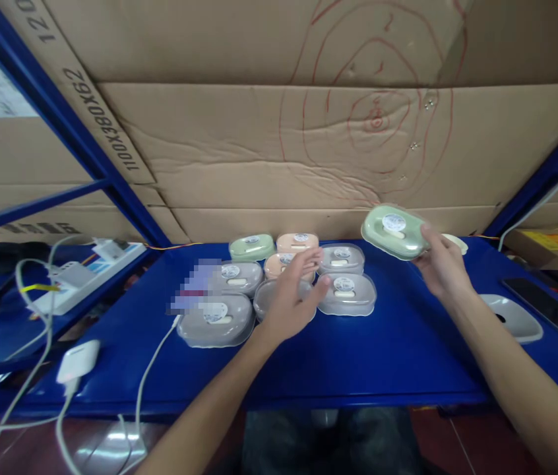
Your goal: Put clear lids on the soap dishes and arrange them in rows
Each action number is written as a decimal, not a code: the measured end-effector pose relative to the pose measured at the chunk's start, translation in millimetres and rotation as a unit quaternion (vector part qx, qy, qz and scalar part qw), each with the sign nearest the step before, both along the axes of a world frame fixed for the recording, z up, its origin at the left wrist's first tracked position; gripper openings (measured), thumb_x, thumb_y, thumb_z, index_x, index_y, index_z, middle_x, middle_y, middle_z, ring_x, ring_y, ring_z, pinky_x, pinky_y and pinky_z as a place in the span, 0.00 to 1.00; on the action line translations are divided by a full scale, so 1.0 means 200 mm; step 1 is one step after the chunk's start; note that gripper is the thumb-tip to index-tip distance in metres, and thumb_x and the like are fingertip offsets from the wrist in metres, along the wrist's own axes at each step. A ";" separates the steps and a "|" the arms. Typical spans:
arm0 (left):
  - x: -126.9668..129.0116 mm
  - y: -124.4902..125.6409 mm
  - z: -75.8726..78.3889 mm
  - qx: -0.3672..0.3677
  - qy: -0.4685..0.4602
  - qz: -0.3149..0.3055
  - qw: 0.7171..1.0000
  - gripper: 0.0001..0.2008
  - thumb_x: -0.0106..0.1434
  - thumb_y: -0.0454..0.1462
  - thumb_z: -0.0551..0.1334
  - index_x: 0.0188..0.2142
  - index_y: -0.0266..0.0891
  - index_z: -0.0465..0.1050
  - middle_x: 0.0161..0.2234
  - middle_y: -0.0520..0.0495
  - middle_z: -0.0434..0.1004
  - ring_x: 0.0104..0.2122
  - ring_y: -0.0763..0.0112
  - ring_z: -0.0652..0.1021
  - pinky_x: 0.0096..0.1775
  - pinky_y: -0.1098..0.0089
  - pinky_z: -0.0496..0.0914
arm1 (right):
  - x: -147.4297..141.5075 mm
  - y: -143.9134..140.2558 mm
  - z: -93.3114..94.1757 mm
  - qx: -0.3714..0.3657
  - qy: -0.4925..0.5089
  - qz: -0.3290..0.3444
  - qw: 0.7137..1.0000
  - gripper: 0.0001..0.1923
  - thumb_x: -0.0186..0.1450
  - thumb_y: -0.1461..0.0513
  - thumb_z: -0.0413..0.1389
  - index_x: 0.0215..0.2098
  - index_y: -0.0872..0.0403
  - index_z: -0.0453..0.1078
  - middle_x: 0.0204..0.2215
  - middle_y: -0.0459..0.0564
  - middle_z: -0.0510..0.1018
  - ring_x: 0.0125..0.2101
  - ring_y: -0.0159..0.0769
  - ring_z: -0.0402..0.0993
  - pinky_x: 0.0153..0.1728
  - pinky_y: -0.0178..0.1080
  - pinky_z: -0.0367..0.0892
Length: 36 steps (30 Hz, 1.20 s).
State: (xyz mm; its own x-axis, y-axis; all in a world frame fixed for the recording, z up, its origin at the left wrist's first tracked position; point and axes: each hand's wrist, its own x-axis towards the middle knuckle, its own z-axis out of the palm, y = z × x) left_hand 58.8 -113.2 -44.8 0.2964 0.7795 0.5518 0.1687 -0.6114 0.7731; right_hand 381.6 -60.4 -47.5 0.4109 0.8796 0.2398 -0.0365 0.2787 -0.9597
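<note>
Two hands work over a blue shelf [388, 356]. The right hand [441, 267] grips a green soap box [394, 231] by its near edge and holds it in the air, tilted, above the right end of the group and apart from it. The left hand [293, 293] is released, its fingers spread, just over a clear-lidded box [265, 298] in the middle of the group; I cannot tell if the palm touches it.

To handle the green box well, I think the grip should stay on both the lid and the base, because the lid looks only laid on and could slip. It is better to keep it level and to lower it slowly, so it does not push the gray boxes [216, 320] or the pink box [297, 242] beside them.

Some things are hard to see. A blurred patch [194, 290] covers part of the left side of the group. The left hand hides most of the box under it. A white dish [514, 316] and a dark phone [551, 307] lie to the right, partly behind the forearm. Labels on the lids are too small to read.
</note>
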 end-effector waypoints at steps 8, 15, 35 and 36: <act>0.03 -0.04 -0.09 0.187 0.379 0.034 0.906 0.30 0.74 0.45 0.66 0.70 0.36 0.67 0.74 0.30 0.65 0.77 0.37 0.60 0.75 0.39 0.60 | 0.02 0.26 -0.04 -0.079 -0.120 -0.033 0.989 0.30 0.65 0.36 0.62 0.52 0.48 0.77 0.44 0.56 0.87 0.40 0.47 0.87 0.30 0.41 0.80; 0.04 -0.04 -0.16 0.221 0.446 0.062 0.865 0.35 0.73 0.47 0.67 0.74 0.38 0.63 0.76 0.27 0.62 0.77 0.32 0.61 0.74 0.38 0.58 | -0.07 0.46 -0.10 -0.131 -0.183 -0.001 0.974 0.30 0.64 0.36 0.64 0.48 0.49 0.75 0.39 0.55 0.86 0.35 0.44 0.84 0.29 0.40 0.78; 0.05 -0.04 -0.18 0.223 0.461 0.065 0.857 0.35 0.78 0.52 0.60 0.76 0.37 0.62 0.74 0.29 0.66 0.75 0.32 0.65 0.74 0.34 0.55 | 0.05 0.39 -0.09 -0.151 -0.432 -0.031 0.889 0.24 0.77 0.47 0.56 0.55 0.58 0.80 0.47 0.61 0.88 0.43 0.47 0.87 0.46 0.45 0.80; 0.05 -0.04 -0.18 0.223 0.460 0.067 0.857 0.35 0.78 0.52 0.60 0.76 0.37 0.62 0.74 0.29 0.67 0.75 0.31 0.64 0.74 0.32 0.54 | 0.15 0.33 -0.06 -0.146 -0.452 -0.047 0.879 0.23 0.75 0.48 0.58 0.54 0.57 0.80 0.49 0.62 0.88 0.47 0.49 0.87 0.50 0.47 0.79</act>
